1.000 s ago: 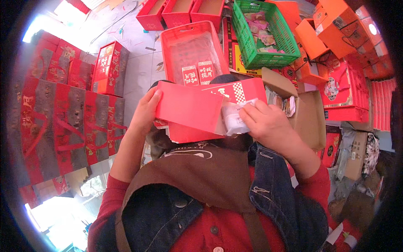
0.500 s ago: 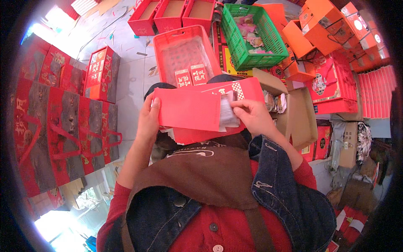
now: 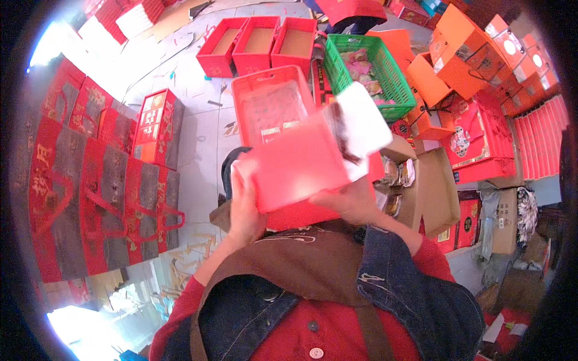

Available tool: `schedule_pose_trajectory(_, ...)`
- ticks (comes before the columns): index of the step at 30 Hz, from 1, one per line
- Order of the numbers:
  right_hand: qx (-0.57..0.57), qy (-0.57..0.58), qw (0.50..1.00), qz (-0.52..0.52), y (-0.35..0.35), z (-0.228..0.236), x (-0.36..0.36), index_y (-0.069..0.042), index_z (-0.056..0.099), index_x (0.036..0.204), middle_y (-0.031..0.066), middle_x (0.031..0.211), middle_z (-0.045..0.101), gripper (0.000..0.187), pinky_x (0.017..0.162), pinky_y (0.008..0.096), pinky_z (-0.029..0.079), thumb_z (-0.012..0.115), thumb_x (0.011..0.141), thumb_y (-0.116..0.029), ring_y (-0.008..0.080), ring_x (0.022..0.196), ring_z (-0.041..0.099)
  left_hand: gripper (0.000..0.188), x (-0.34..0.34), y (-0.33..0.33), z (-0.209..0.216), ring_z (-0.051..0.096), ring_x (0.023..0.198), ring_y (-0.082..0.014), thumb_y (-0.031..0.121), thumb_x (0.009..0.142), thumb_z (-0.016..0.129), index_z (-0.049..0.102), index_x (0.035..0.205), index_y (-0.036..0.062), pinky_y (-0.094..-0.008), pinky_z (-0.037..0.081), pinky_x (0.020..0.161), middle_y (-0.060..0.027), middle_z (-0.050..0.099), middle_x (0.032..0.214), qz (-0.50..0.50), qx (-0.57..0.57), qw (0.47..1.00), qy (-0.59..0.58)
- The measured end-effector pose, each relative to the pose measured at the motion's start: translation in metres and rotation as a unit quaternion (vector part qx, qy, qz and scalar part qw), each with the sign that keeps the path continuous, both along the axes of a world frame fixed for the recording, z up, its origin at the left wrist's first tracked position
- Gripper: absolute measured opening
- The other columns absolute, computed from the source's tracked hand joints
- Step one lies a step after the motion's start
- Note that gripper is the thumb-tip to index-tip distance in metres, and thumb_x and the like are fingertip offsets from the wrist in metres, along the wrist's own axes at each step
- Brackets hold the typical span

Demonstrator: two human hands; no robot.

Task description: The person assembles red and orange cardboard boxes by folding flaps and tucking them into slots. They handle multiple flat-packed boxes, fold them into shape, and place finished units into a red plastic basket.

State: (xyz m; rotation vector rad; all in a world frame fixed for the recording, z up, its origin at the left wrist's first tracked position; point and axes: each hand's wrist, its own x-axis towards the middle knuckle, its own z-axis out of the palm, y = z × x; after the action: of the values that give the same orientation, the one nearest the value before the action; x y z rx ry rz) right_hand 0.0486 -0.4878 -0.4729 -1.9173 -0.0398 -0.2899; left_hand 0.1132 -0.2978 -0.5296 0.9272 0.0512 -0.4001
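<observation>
Over my lap I hold a flat red sleeve or pouch [image 3: 295, 165], tilted and blurred by motion. My left hand [image 3: 245, 201] grips its left edge, thumb on top. Along the lower right edge lies my right hand [image 3: 349, 203], its fingers partly hidden beneath. Out of the sleeve's far right side juts a white rounded piece [image 3: 367, 123], with something dark brown [image 3: 342, 135] beside it, too smeared to name. Another red panel [image 3: 301, 216] rests on my lap underneath, against a brown apron [image 3: 289, 259].
Ahead are a red plastic crate [image 3: 241, 90], a green crate [image 3: 400, 84] with pink packets, and three red trays [image 3: 253, 45]. Red and grey gift bags [image 3: 108, 204] line the left. At right stand an open cardboard box [image 3: 439, 186] and orange boxes [image 3: 463, 36]. Another person [image 3: 355, 12] is at the far edge.
The sleeve has tilted and shifted down and right. My right hand moved from the white stack at its opening to its lower edge. The white piece now sticks out farther.
</observation>
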Motion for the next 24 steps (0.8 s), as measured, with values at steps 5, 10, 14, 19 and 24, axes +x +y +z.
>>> schedule_pose_trajectory(5, 0.175, -0.058, 0.983, 0.001, 0.016, 0.009, -0.006, -0.004, 0.042, 0.122, 0.0106, 0.116, 0.053, 0.068, 0.094, 0.0343, 0.042, 0.080, 0.066, -0.007, 0.0189, 0.111, 0.051, 0.070, -0.013, 0.012, 0.007, 0.044, 0.120, -0.0222, 0.009, 0.086, 0.061, 0.015, 0.140, 0.0136, -0.0396, 0.037, 0.101, -0.0078, 0.042, 0.132, -0.228, -0.053, 0.963, -0.134)
schedule_pose_trajectory(10, 0.285, 0.003, 0.957, -0.055, 0.012, -0.024, -0.005, -0.003, 0.045, 0.116, 0.0095, 0.114, 0.053, 0.062, 0.094, 0.0340, 0.042, 0.080, 0.064, -0.002, 0.0173, 0.108, 0.052, 0.078, -0.016, 0.005, -0.037, 0.045, 0.119, -0.0231, 0.000, 0.067, 0.076, 0.031, 0.131, 0.0033, -0.0368, 0.038, 0.099, -0.0116, 0.044, 0.128, -0.281, 0.148, 0.918, -0.239)
schedule_pose_trajectory(14, 0.186, 0.033, 0.982, -0.021, 0.013, -0.023, -0.011, -0.003, 0.046, 0.118, 0.0104, 0.115, 0.053, 0.048, 0.092, 0.0339, 0.044, 0.070, 0.076, -0.008, 0.0197, 0.108, 0.052, 0.070, -0.006, -0.001, 0.009, 0.048, 0.115, -0.0261, 0.000, 0.068, 0.074, 0.036, 0.127, 0.0012, -0.0352, 0.039, 0.097, -0.0142, 0.046, 0.123, -0.238, 0.261, 0.885, -0.304)
schedule_pose_trajectory(19, 0.070, -0.064, 0.995, 0.033, 0.003, -0.042, -0.012, -0.003, 0.049, 0.117, 0.0114, 0.116, 0.054, 0.038, 0.090, 0.0335, 0.046, 0.064, 0.084, -0.014, 0.0210, 0.109, 0.052, 0.063, -0.005, -0.007, -0.054, 0.047, 0.117, -0.0247, 0.005, 0.073, 0.072, 0.039, 0.127, 0.0013, -0.0359, 0.038, 0.099, -0.0143, 0.050, 0.123, -0.245, 0.181, 0.914, -0.268)
schedule_pose_trajectory(24, 0.139, 0.285, 0.948, -0.023, 0.004, -0.043, -0.016, -0.001, 0.044, 0.121, 0.0156, 0.124, 0.049, 0.064, 0.095, 0.0393, 0.042, 0.078, 0.072, -0.023, 0.0227, 0.114, 0.049, 0.069, -0.004, -0.005, -0.027, 0.041, 0.123, -0.0195, -0.005, 0.075, 0.068, 0.032, 0.134, 0.0008, -0.0350, 0.034, 0.103, -0.0109, 0.045, 0.130, -0.368, 0.129, 0.910, -0.142)
